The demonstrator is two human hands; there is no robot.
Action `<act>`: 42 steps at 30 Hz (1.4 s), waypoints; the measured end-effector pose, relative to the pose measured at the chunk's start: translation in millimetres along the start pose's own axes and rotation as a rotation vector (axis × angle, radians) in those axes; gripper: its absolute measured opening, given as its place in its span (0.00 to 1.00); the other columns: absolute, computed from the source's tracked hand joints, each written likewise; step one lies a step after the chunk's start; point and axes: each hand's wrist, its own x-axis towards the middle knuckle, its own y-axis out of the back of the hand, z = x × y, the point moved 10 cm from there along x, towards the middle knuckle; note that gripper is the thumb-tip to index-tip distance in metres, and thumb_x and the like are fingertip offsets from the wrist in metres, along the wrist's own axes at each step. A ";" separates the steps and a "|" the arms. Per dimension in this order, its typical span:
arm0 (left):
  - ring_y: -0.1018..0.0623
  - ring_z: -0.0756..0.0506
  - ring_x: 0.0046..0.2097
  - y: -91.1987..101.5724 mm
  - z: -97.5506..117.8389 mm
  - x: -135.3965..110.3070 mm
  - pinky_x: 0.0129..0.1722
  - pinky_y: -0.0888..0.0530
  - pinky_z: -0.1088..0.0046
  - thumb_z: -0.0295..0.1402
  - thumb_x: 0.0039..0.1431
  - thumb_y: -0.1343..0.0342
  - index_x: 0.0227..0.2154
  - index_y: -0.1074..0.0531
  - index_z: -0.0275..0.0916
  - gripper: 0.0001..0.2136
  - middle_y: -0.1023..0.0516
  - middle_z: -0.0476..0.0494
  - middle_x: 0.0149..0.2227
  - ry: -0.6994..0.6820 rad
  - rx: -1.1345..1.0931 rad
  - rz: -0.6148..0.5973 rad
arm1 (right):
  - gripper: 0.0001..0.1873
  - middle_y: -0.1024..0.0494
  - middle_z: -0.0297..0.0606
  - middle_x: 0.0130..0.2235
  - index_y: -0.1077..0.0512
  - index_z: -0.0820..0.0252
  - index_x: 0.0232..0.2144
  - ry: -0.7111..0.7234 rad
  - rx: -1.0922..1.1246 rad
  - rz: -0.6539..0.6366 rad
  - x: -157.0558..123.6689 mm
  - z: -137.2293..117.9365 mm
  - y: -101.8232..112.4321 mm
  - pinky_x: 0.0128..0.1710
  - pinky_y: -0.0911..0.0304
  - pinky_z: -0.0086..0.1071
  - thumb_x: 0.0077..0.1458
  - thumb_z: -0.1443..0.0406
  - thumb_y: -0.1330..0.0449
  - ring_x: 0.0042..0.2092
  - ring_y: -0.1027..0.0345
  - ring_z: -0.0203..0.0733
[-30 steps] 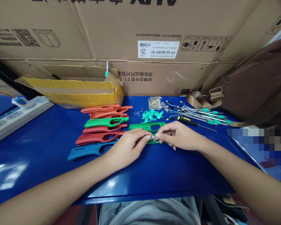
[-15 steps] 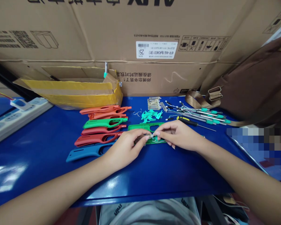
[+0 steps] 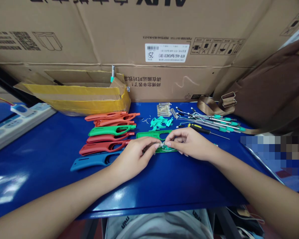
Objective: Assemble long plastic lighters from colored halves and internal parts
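1. Green shell (image 3: 160,151) on the blue table (image 3: 164,186), fingers right over it!
2. Left hand (image 3: 134,154): thumb and finger pinching 1 small pale part (image 3: 161,144).
3. Right hand (image 3: 191,142): fingertips pinching its other side!

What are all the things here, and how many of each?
Table: one, blue, under the parts
Cardboard: one wall, brown, back
Box: one, brown and yellow, back left
Power strip: one, white, left
Bag: one, brown, right
Lighter-shaped shells: six or more, mixed colours, left
Clear pieces: a pile, clear, middle
Turquoise pieces: a pile, turquoise, middle
Slivers: several, white, middle
Rods: several, silver and turquoise, right
Screwdriver: one, black and yellow, beside the rods
Green shells: two, green, by the hands
Small part: count unclear, pale, between the hands
Grey cloth: one, grey, bottom
Left hand: one, bare, pinching the small part
Right hand: one, bare, there too
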 end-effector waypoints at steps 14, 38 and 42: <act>0.19 0.47 0.36 2.2 0.6 -3.2 0.41 0.25 0.73 0.31 0.69 0.45 0.44 0.18 0.40 0.10 0.16 0.48 0.35 0.038 -0.051 0.044 | 0.12 0.32 0.27 0.17 0.24 0.63 0.30 -0.063 0.161 0.025 -2.1 0.1 -5.1 0.17 0.52 0.25 0.51 0.59 0.31 0.17 0.45 0.27; 0.19 0.47 0.36 3.1 2.0 1.7 0.40 0.27 0.73 0.33 0.70 0.47 0.33 0.21 0.39 0.12 0.16 0.49 0.34 0.042 -0.066 -0.012 | 0.16 0.31 0.27 0.17 0.22 0.63 0.33 -0.040 0.073 -0.029 -0.4 -6.9 -1.1 0.17 0.48 0.25 0.56 0.54 0.34 0.17 0.42 0.29; 0.19 0.46 0.37 2.9 -1.6 2.0 0.42 0.27 0.72 0.33 0.69 0.47 0.31 0.22 0.39 0.13 0.16 0.48 0.34 0.057 -0.084 -0.007 | 0.16 0.26 0.30 0.24 0.21 0.63 0.35 -0.018 0.095 -0.030 -0.2 -6.6 -0.1 0.18 0.46 0.25 0.53 0.55 0.31 0.19 0.40 0.28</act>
